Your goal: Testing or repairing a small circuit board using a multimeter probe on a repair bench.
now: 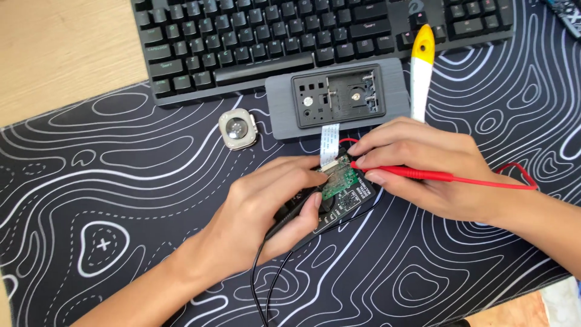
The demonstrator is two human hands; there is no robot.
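Left hand (260,212) is curled closed around a black probe (290,212) with a thin black lead trailing toward the bottom edge; forefinger stretched forward onto the small green circuit board (337,181). Right hand (423,166) pinches a slim red probe (411,174) like a pen, fingers closed on its shaft, tip down at the board's upper edge, red wire looping off to the right.

The board lies between both hands on a black desk mat with white contour lines (121,200), seated on a dark flat module (351,200). A white flat ribbon cable (328,142) runs from it up to a grey rectangular housing with an open black inner frame (339,97).

Handling: board looks light, stiff and fragile; best held by its edges, not the components. Ribbon is thin, floppy and easily creased, so no tugging. Probes are light, rigid plastic, gripped mid-shaft.

Nearby: beige square watch case (237,129), yellow-handled white pry tool (420,72), black keyboard (272,36). Probe tip contact points hidden by fingers, probably on solder pads.
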